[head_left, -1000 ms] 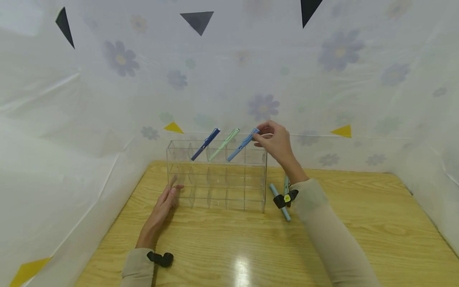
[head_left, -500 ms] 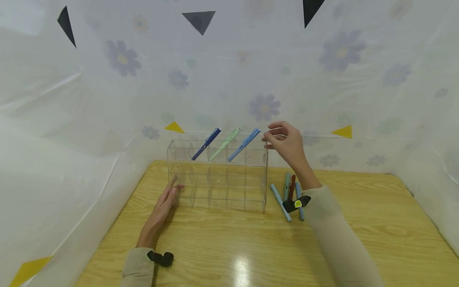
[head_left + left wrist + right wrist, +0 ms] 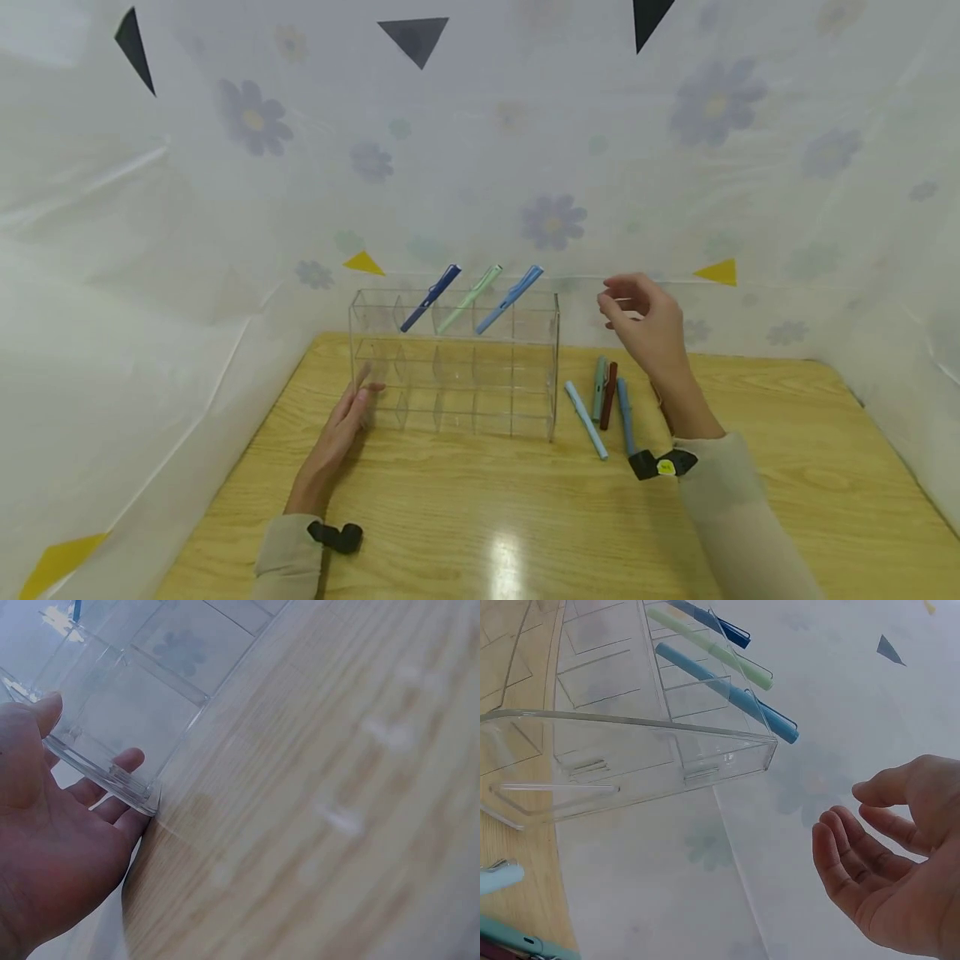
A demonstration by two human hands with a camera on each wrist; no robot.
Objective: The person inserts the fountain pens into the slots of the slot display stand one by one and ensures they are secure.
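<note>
Currently, left hand (image 3: 342, 427) gripping clear rack (image 3: 456, 387); right hand (image 3: 649, 325) loosely curled midair; yellow wrist label (image 3: 665, 467) illegible.

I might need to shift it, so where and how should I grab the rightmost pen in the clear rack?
I'd probably pinch the rightmost blue pen by its upper, clip end, bringing your right hand in from the right. That end juts beyond the rack, leaning right with no pen beside it there; the pale green pen sits to its left.

Head view facing forward and down, wrist views closer in from either side, clear rack (image 3: 454, 363) in all.
</note>
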